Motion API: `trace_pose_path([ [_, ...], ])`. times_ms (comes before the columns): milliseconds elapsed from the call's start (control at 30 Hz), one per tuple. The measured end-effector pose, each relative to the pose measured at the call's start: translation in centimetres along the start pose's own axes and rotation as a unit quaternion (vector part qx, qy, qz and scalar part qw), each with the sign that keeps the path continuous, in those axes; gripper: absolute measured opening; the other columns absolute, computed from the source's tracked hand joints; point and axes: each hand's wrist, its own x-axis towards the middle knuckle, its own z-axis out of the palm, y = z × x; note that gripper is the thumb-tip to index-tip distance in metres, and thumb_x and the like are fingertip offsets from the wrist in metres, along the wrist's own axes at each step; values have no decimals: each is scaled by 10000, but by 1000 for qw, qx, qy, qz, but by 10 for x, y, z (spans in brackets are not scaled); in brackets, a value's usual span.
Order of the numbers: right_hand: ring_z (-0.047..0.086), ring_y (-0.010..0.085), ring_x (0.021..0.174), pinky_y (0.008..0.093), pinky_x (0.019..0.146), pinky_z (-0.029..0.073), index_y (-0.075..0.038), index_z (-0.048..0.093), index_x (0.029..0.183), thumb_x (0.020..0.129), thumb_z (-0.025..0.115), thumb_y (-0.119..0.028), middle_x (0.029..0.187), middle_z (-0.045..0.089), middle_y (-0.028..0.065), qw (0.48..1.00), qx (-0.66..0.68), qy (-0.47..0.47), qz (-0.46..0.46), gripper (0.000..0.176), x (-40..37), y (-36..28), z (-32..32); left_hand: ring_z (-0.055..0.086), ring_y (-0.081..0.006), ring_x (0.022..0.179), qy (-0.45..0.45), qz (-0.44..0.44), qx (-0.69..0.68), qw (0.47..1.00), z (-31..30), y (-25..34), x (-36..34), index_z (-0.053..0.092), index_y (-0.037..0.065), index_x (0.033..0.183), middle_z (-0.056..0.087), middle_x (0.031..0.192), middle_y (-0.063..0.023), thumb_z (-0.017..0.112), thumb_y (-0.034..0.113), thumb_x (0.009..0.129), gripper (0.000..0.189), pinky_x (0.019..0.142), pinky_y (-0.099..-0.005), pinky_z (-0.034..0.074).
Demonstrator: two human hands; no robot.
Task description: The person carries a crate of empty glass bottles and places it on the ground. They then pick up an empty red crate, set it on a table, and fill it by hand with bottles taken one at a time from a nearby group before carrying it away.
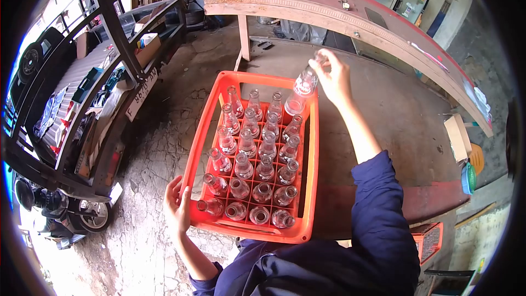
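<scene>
My right hand (332,74) is closed around the neck of a clear glass bottle (302,90) with white and red lettering. The bottle tilts over the far right corner of a red plastic crate (310,175), its base at the crate's last row. Rows of similar glass bottles (247,145) stand upright in the crate's compartments, mouths up and uncapped. Beside the crate's near left side is my left hand (177,205), thumb close against the rim and fingers loosely curled, with a gap between them and the thumb.
A large table (307,3) with a pale wooden edge stands beyond the crate. To the left is a vehicle with a dark metal frame (118,27) and loaded bed, with a motorcycle wheel (93,215) below it. Another red crate (428,241) sits at the lower right.
</scene>
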Motion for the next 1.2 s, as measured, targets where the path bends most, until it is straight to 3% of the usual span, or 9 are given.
trace_pose_path([
  [133,594,204,704,278,572,538,34,540,968,750,641,-162,874,595,157,997,5,-67,24,310,-20,11,18,542,-117,809,-4,2,-7,1000,-2,-6,1,450,14,1159,585,962,-127,572,164,818,392,661,-225,437],
  [233,593,253,719,369,638,500,3,553,957,740,649,-223,837,606,151,995,22,-94,37,328,-34,29,33,541,-121,827,-11,-7,-15,1000,-1,-6,1,448,15,1161,580,978,-130,570,157,819,390,677,-227,436],
  [333,573,269,784,408,734,427,-32,576,936,719,653,-276,821,613,129,987,-97,-126,-26,336,-40,37,39,539,-125,847,-8,-2,-12,1000,-1,-3,0,447,16,1162,574,994,-133,566,154,822,385,691,-229,434],
  [467,510,224,924,381,812,328,-72,615,866,670,672,-301,818,620,90,967,-190,-169,-23,307,-46,38,45,540,-133,865,-7,3,-14,1000,0,-4,0,446,18,1163,570,1003,-135,564,152,824,383,708,-234,433],
  [767,460,212,990,472,871,250,-104,630,842,651,684,-290,825,624,29,940,-252,-230,-10,272,-55,37,52,544,-138,869,-8,-19,-8,1000,-2,-8,1,447,20,1165,572,1006,-135,564,155,825,384,727,-241,433],
  [867,447,226,1017,463,885,241,-115,634,851,658,686,-283,909,603,33,922,-281,-266,5,261,-56,29,47,543,-130,855,-6,-8,-8,1000,-2,-7,1,451,20,1161,578,991,-128,569,168,823,387,717,-238,435],
  [1033,454,212,1043,441,891,255,-124,586,1005,696,670,-315,1050,550,46,971,-209,-101,53,373,-50,10,27,530,-109,793,2,2,2,1000,0,-3,0,460,15,1149,585,962,-111,574,196,822,390,667,-222,426],
  [1167,508,242,962,379,855,349,-69,553,1035,722,658,-252,1023,548,105,992,-112,54,28,378,-75,-6,-26,519,-96,763,-3,6,-1,1000,-1,-7,1,461,10,1147,586,952,-105,575,205,821,396,645,-214,418],
  [1200,518,241,920,356,818,397,-45,533,1060,734,655,-194,1000,552,120,995,-43,62,66,379,-91,-4,-36,515,-91,754,1,15,-6,1000,-1,-8,1,467,8,1140,590,939,-103,576,205,820,391,647,-216,420],
])
